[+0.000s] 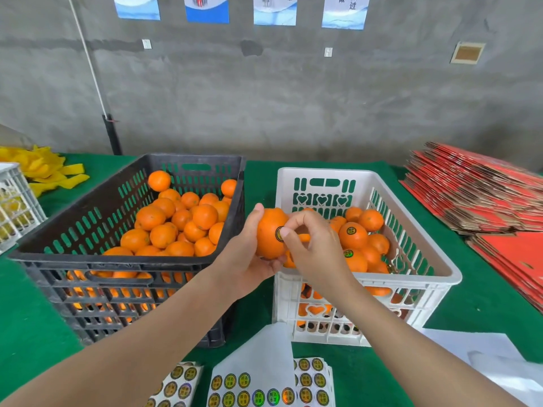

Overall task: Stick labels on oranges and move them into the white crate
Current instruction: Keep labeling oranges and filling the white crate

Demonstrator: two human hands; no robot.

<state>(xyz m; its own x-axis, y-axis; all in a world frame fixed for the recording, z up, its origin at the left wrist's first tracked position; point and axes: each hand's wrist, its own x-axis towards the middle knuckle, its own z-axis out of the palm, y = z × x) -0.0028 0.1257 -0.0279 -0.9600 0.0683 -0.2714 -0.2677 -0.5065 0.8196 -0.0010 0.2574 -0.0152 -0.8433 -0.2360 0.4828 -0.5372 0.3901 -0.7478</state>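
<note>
Now left hand [246,257] wraps the orange [268,240]; right hand [318,254], fingers curled, thumbs the label [278,232] on, over the left rim of the white crate [417,279], room inside

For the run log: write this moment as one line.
left hand holds orange | right hand presses label on | white crate part-filled

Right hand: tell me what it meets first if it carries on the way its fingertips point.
The label on the orange that the left hand grips: the right hand seems to pinch it now, so the fruit stops it at once.
</note>
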